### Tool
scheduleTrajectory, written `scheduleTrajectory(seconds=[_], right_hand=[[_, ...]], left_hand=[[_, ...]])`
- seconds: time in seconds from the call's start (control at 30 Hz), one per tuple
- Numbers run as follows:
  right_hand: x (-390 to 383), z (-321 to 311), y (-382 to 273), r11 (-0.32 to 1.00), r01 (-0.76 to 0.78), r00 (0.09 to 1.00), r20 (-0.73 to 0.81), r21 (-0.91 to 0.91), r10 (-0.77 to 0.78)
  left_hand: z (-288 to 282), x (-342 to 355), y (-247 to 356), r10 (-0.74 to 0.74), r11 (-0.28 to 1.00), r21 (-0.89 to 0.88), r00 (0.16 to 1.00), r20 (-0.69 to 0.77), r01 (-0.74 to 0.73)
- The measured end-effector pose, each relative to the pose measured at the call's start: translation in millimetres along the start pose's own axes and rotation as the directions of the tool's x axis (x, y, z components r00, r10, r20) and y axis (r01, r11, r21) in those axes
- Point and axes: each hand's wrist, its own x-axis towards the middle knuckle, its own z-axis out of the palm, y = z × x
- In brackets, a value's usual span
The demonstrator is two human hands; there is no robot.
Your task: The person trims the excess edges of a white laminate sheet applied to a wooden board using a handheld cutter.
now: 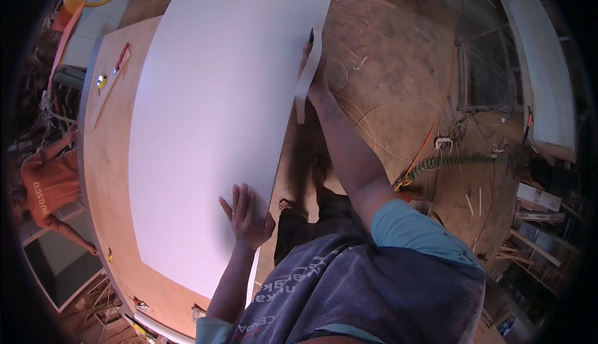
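Note:
A large white sheet panel (212, 107) lies flat on a wooden worktable and overhangs its right side. My left hand (248, 220) rests on the panel near its near right edge, fingers stretched out and spread. Farther up the same edge, my right hand (321, 81) is closed on a narrow pale strip (301, 108). This strip curves along the panel's edge, with its lower end hanging loose. Part of the right hand's fingers is hidden behind the strip.
On the worktable (112, 138) lie a red tool (123, 56), a yellow item (101, 82) and a thin stick (109, 98). At left, a person in an orange shirt (56, 185) reaches toward the table. Cables and a green coiled hose (461, 161) cross the floor at right.

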Motion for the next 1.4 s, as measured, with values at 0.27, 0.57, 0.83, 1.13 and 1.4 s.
scheduleTrajectory(seconds=[0.27, 0.57, 0.83, 1.13, 1.4], right_hand=[[17, -7, 12, 0.892, 0.190, 0.938, 0.343, -0.410, -0.042], [28, -4, 1, 0.928, -0.153, 0.936, 0.251, -0.339, 0.247], [26, 3, -4, 0.933, -0.321, 0.916, 0.199, -0.160, 0.349], [29, 6, 1, 0.939, -0.293, 0.931, 0.169, -0.178, 0.323], [32, 6, -7, 0.967, -0.253, 0.956, 0.142, -0.041, 0.256]], left_hand=[[-2, 2, 3, -0.062, 0.998, -0.019, 0.998, 0.028, 0.063], [-2, 5, 0, -0.060, 0.998, 0.011, 0.996, 0.072, 0.059], [-7, -1, -4, -0.074, 0.994, -0.070, 0.992, 0.104, 0.081], [-1, -7, -8, -0.054, 0.997, -0.040, 0.991, 0.121, 0.059], [-1, -4, -11, -0.035, 0.999, 0.000, 0.993, 0.115, 0.035]])
